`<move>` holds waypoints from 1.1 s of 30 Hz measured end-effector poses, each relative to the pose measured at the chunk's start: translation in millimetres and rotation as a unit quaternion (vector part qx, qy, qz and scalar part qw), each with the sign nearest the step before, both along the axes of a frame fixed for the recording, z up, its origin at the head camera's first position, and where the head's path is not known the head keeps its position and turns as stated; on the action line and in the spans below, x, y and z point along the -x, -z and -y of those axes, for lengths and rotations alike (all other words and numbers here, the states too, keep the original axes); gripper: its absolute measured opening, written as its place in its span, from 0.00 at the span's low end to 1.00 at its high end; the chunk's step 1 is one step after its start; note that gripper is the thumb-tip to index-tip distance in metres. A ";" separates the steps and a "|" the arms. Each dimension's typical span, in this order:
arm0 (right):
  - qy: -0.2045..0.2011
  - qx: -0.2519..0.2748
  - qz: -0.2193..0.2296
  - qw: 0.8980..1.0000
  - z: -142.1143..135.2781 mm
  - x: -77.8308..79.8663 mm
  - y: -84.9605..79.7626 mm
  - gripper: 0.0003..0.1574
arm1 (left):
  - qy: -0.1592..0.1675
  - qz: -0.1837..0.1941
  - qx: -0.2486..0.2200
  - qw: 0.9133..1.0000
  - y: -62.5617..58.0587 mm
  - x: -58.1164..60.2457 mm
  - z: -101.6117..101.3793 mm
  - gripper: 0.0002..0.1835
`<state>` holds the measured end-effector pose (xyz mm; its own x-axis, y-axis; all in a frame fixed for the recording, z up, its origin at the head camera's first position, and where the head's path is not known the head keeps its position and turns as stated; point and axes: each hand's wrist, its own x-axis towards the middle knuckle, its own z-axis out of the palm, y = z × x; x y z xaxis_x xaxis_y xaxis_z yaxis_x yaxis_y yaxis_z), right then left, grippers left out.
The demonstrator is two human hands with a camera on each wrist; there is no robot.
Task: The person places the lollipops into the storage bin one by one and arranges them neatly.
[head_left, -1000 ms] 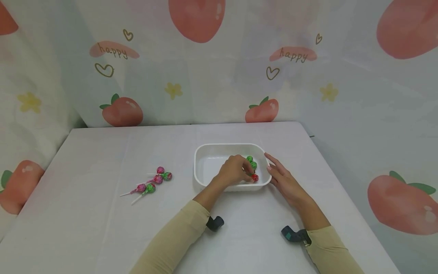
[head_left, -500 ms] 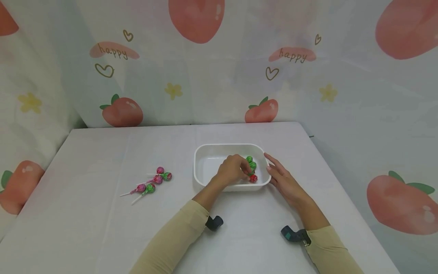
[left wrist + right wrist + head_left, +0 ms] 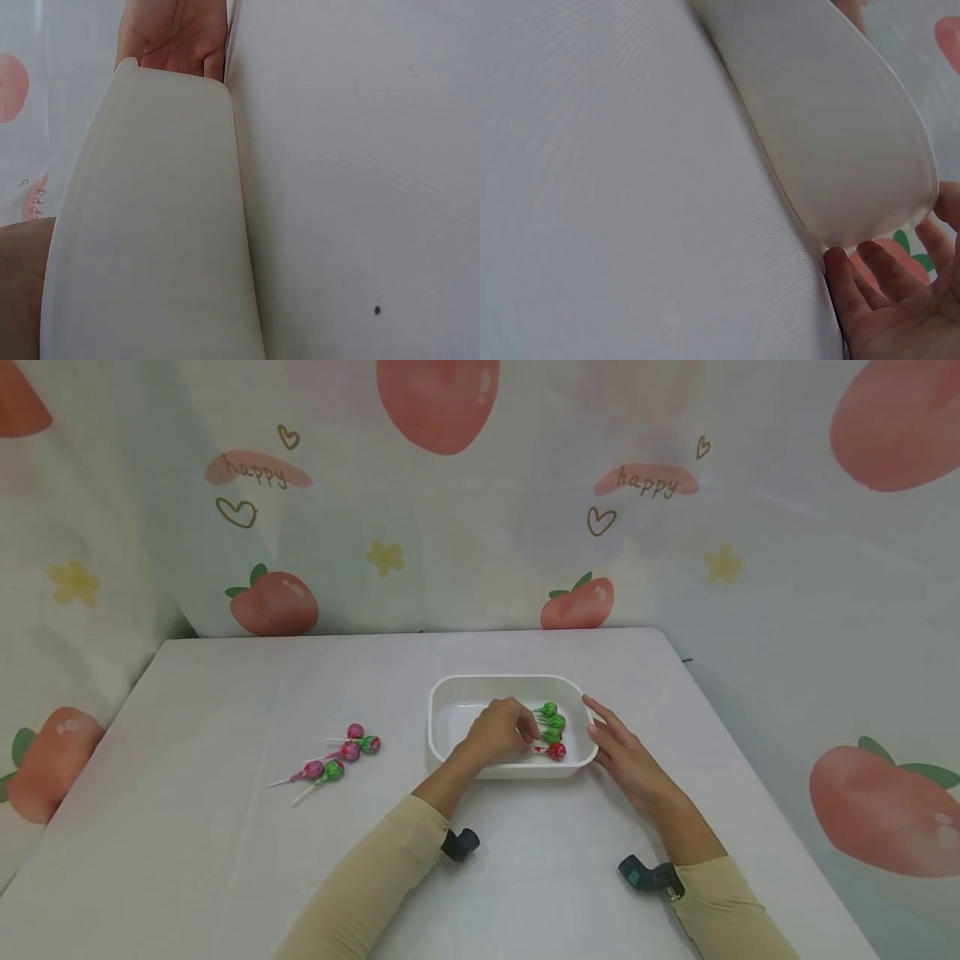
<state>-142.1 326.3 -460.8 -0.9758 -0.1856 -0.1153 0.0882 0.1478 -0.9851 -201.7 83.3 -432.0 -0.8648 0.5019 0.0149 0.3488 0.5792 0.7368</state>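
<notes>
A white rectangular tray (image 3: 465, 768) stands on the table. Inside its right end, several green-wrapped lollipops (image 3: 553, 722) and one red-wrapped lollipop (image 3: 557, 751) lie in a column, sticks to the left. My left hand (image 3: 498, 731) is inside the tray with fingers bent, just left of the sticks; its fingertips are partly hidden and seem to hold nothing. My right hand (image 3: 633, 764) rests against the tray's right end, fingertips on the outer wall and thumb at the rim. The right wrist view shows these fingers (image 3: 889, 274) fairly straight against the wall.
Left of the tray, several pink-wrapped lollipops (image 3: 350, 751) and green-wrapped lollipops (image 3: 333, 770) lie loosely grouped on the white tablecloth (image 3: 225, 860). A printed fabric backdrop (image 3: 480, 527) hangs behind and at both sides.
My left hand has let go of the red lollipop and drawn back left, so its stick and the green ones' sticks now show. The right hand stays at the tray's end.
</notes>
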 end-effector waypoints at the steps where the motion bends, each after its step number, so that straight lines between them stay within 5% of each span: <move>1: 0.000 0.000 -0.001 1.000 -0.1 0.0 0.0 0.37 | 0.000 0.002 0.000 1.000 -0.2 0.0 1.3 0.10; 20: 0.002 -0.006 0.002 1.000 -2.0 1.8 1.9 0.38 | 0.026 -0.019 -0.021 0.999 -18.9 6.5 45.5 0.09; 33: 0.007 -0.014 0.009 1.000 -1.1 1.1 2.2 0.39 | 0.029 -0.059 -0.097 0.993 -13.3 -1.2 90.8 0.12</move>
<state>-143.2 327.4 -463.0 -0.9761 -0.1679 -0.1380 0.1084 0.1739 -0.9788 -200.6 -7.5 -418.7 -0.8211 0.5280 0.2168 0.4684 0.4064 0.7845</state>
